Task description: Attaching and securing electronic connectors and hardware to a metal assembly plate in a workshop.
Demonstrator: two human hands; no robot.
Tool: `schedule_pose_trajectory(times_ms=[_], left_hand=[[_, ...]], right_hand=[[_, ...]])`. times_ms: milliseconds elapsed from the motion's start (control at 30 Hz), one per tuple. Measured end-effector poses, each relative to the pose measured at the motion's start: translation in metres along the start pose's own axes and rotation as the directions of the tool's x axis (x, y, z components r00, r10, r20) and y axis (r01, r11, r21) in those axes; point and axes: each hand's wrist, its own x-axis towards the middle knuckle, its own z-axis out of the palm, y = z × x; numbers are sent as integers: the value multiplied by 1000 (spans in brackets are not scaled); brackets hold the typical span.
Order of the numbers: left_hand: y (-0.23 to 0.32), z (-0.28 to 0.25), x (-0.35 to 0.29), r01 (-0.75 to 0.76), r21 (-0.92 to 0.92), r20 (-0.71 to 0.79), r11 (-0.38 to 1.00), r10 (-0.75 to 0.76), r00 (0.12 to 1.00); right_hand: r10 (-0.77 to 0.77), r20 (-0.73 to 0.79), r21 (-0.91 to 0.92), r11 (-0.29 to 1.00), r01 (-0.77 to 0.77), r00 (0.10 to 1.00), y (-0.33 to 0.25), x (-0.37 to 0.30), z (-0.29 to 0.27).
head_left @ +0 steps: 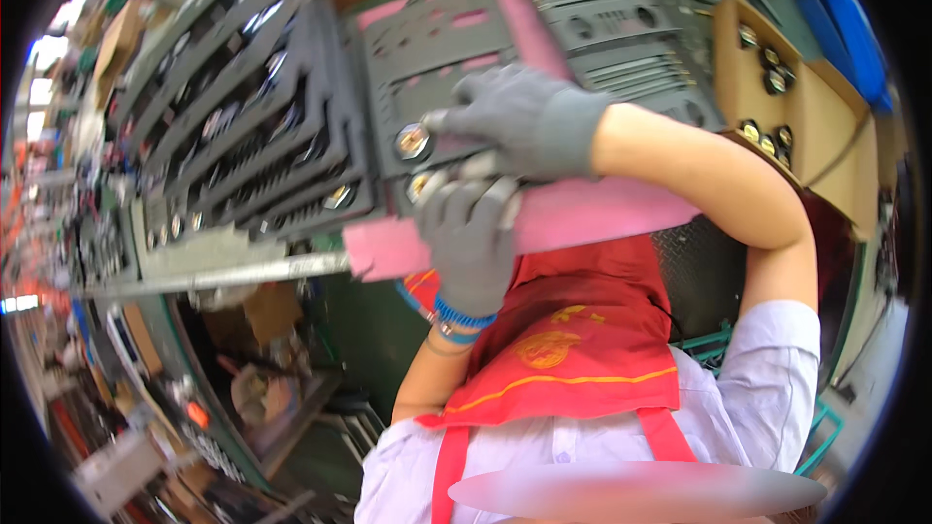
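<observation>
Both my hands wear grey work gloves over a dark grey panel (427, 53) with round and rectangular cutouts, which lies on a pink foam sheet (602, 215). A round metal fitting with a gold centre (413, 142) sits at the panel's left side. My right hand (519, 126) reaches across from the right, fingers apart, one fingertip against that fitting's edge. Below it, at the panel's near edge, my left hand (470, 233) has its fingers bent around a second round metal fitting (419, 186), partly hidden by the glove.
Several similar dark panels (262, 116) stand in a slanted row on the left, some bearing shiny fittings. More slotted panels (612, 24) lie at the far right. A cardboard box (835, 136) holds several round black-and-gold fittings. A metal rail (243, 275) edges the bench.
</observation>
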Motion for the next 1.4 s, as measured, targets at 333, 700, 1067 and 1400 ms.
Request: schedule_pose_trajectory(times_ms=[333, 700, 1067, 1400], left_hand=[[4, 6, -2, -87, 164, -55, 983, 97, 994], [7, 11, -10, -109, 284, -35, 953, 124, 992], [14, 17, -10, -77, 383, -68, 920, 111, 991], [18, 16, -8, -70, 389, -51, 919, 97, 994]], right_hand=[[837, -92, -269, 501, -823, 539, 139, -172, -137], [674, -458, 37, 667, -745, 580, 426, -180, -161], [821, -32, 144, 568, -810, 570, 396, -141, -214], [899, 111, -72, 432, -899, 423, 362, -117, -241]])
